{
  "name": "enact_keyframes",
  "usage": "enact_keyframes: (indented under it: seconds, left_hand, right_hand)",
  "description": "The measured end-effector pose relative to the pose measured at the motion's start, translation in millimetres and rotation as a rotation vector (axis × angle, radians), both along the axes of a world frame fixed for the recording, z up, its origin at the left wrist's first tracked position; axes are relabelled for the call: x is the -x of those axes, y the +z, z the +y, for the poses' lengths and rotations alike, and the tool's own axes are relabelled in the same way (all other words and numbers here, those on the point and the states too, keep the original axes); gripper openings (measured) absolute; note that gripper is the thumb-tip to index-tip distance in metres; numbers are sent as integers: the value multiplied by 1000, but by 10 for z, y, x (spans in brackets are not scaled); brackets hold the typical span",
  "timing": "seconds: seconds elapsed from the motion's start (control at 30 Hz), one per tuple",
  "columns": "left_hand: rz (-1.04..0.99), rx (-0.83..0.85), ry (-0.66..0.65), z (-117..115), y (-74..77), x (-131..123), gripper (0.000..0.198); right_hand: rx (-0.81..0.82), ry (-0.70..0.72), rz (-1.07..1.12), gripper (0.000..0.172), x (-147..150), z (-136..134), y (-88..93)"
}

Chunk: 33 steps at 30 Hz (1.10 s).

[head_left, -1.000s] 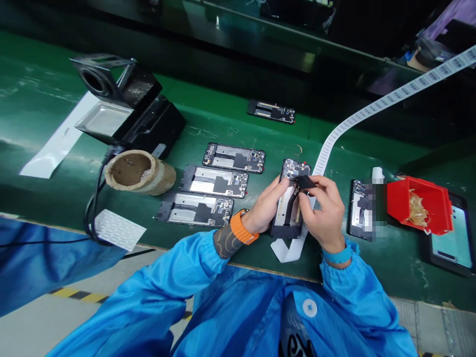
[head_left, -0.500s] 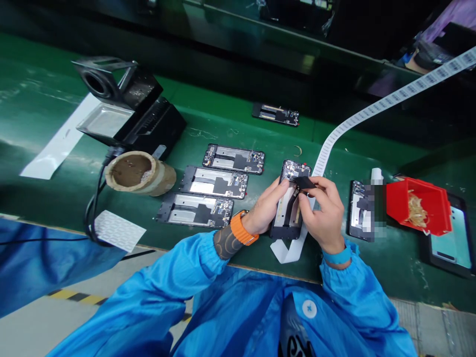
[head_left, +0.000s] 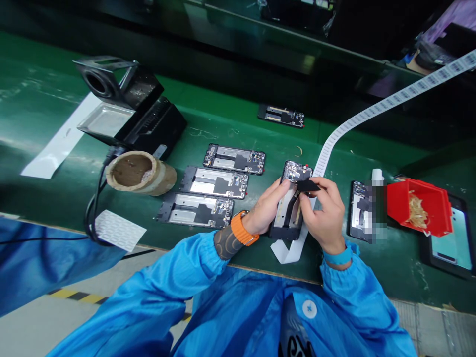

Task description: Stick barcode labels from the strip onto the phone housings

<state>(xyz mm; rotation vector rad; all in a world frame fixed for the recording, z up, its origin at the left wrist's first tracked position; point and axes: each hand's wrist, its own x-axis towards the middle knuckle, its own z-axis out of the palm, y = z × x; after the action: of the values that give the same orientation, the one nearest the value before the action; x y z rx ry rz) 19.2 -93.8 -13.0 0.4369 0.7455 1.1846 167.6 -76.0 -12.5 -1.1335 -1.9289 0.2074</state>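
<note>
An opened phone frame (head_left: 291,198) with its circuit board showing stands tilted on the green belt (head_left: 223,124) in front of me. My left hand (head_left: 265,208), with an orange watch strap at the wrist, grips the frame's left edge. My right hand (head_left: 325,213) pinches a small black flat piece (head_left: 308,186) over the upper part of the frame. A white strip of labels (head_left: 366,116) runs from the upper right down under my right hand and the frame.
Three more open phone frames (head_left: 213,181) lie in a row to the left, another (head_left: 281,115) further back. A black fixture (head_left: 126,106) and a cardboard tape roll (head_left: 139,172) stand at left. A red bin (head_left: 418,204) and a phone frame (head_left: 360,208) lie at right.
The far phone frame on the belt has drifted to the right. My hands and the held frame have hardly moved; the black piece sits slightly higher.
</note>
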Motion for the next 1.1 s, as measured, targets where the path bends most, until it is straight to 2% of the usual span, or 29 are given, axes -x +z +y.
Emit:
enact_keyframes:
  seconds: [0.33,0.77,1.1]
  left_hand:
    - [-31,-22,-12,3,-5,-4,61]
    - [-38,-10,0,7,-12,0,56]
    - [-42,-22,-6,6,2,1,63]
  right_hand:
    - [5,15,0,10,-7,-2,10]
    - [12,15,18,11,1,-4,7]
    - [28,17,15,14,-3,-3,0]
